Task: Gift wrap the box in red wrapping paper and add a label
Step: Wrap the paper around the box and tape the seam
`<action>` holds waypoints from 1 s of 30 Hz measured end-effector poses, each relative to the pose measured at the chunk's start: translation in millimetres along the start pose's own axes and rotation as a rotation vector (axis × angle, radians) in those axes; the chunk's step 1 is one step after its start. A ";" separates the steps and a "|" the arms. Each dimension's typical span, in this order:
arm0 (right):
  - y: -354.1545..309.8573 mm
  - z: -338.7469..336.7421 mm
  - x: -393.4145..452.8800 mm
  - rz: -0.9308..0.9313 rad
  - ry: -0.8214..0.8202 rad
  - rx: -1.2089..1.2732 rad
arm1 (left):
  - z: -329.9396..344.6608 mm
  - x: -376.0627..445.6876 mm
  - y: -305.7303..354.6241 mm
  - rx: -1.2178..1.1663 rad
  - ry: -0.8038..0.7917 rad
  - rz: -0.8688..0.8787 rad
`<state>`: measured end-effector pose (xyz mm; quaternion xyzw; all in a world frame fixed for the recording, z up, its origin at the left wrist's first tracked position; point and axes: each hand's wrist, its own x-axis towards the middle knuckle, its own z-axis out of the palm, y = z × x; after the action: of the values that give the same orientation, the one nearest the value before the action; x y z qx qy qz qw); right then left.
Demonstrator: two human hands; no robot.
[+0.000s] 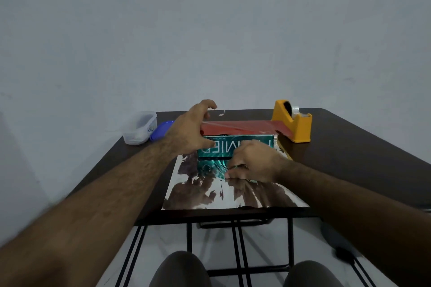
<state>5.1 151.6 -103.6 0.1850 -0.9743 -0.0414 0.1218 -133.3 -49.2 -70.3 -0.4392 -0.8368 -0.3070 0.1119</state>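
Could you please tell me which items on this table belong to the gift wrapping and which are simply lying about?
In use: teal box, red wrapping paper, yellow tape dispenser, left hand, right hand.
Lying about: clear plastic tub, blue lid.

Right of the box (234, 147), passage is blocked by the yellow tape dispenser (292, 121); left of it, by a plastic container (140, 127) and blue lid (161, 130). Bare tabletop (349, 147) is left beyond the dispenser.

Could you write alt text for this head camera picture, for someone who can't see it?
Seen from above, a person's left hand rests on a teal box on silver-backed red wrapping paper, while the right hand pinches the paper at the box's near side. A yellow tape dispenser and a plastic tub stand on the dark table.
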 end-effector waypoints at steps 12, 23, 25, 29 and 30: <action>0.7 -9.7 17.3 0.389 0.279 -0.049 | -6.7 7.3 1.3 -0.597 0.193 -0.158; 6.5 3.7 13.7 0.295 0.320 -0.015 | -22.5 -0.1 -11.7 -0.280 -0.046 -0.191; 6.6 4.0 13.5 0.296 0.327 0.000 | -20.7 -0.9 -17.1 -0.264 -0.016 -0.207; 6.6 5.5 10.9 0.294 0.336 0.018 | -14.9 0.7 -24.7 -0.343 0.108 -0.236; 5.8 5.0 10.1 0.291 0.337 0.013 | -13.3 0.6 -24.7 -0.381 0.103 -0.228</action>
<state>-7.3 153.4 -105.4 0.0474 -0.9568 0.0143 0.2865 -154.6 -67.4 -69.9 -0.3388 -0.8013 -0.4919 0.0341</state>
